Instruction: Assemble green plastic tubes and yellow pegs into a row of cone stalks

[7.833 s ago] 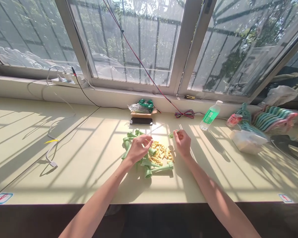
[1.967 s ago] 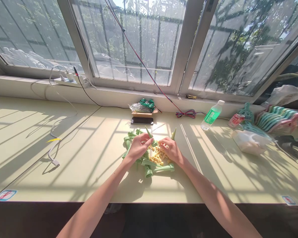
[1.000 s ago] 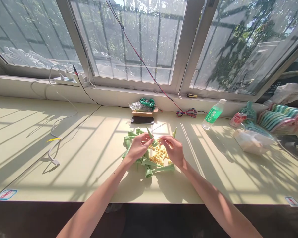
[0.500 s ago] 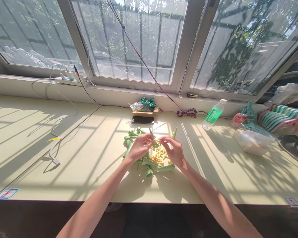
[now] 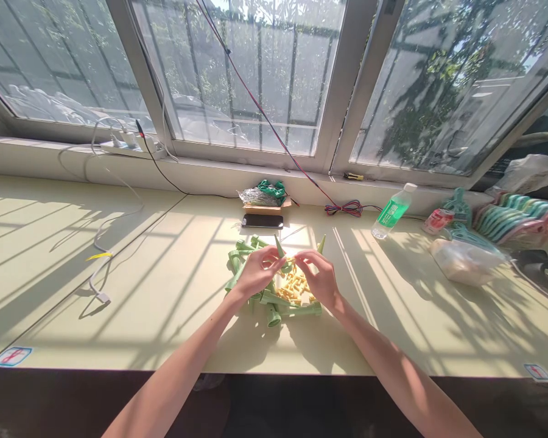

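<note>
A heap of green cone-shaped plastic parts [image 5: 274, 301] and small yellow pieces [image 5: 295, 286] lies on the pale table [image 5: 173, 304]. My left hand [image 5: 256, 272] is closed round a green cone [image 5: 279, 247] whose tip points up and away. My right hand [image 5: 320, 278] is closed too, with another green cone tip [image 5: 321, 244] sticking up behind it, and its fingertips meet the left hand's cone above the yellow pieces. What the right fingertips pinch is too small to make out.
A black phone [image 5: 262, 221] and a small box with green and silvery packets [image 5: 263, 196] lie behind the heap. A green-labelled bottle [image 5: 390, 212], a red can [image 5: 435, 220], a white bag [image 5: 464, 261] and stacked coloured hangers [image 5: 511, 216] sit right. White cable [image 5: 101, 267] trails left; red-black wire [image 5: 343, 208] coils by the sill.
Over the last seconds both hands came together above the heap, each with a green cone. In the last half second they barely moved; the right fingertips edged slightly closer to the left cone.
</note>
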Demonstrator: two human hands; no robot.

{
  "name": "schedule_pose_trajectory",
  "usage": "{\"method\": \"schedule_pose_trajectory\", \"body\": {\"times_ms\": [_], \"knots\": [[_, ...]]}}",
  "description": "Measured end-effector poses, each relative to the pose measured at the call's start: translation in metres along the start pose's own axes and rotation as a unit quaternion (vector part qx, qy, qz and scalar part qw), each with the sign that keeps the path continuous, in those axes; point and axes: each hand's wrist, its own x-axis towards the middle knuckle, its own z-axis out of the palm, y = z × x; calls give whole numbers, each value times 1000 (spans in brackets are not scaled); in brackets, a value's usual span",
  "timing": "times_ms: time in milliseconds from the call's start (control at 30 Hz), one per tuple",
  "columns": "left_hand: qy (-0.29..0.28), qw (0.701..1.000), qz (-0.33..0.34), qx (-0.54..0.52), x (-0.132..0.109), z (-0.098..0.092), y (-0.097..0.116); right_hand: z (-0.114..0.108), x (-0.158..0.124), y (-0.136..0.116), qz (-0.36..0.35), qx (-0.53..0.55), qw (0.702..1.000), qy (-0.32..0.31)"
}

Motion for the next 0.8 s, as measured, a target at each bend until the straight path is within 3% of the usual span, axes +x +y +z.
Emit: {"method": "schedule_pose_trajectory", "body": {"times_ms": [400,800], "knots": [[10,1000,23,3,-3,2,-4,3,-1,4,55,-11,998,8],[-10,997,72,36,-6,1,-5,4,-2,2,59,-63,996,-7]]}}
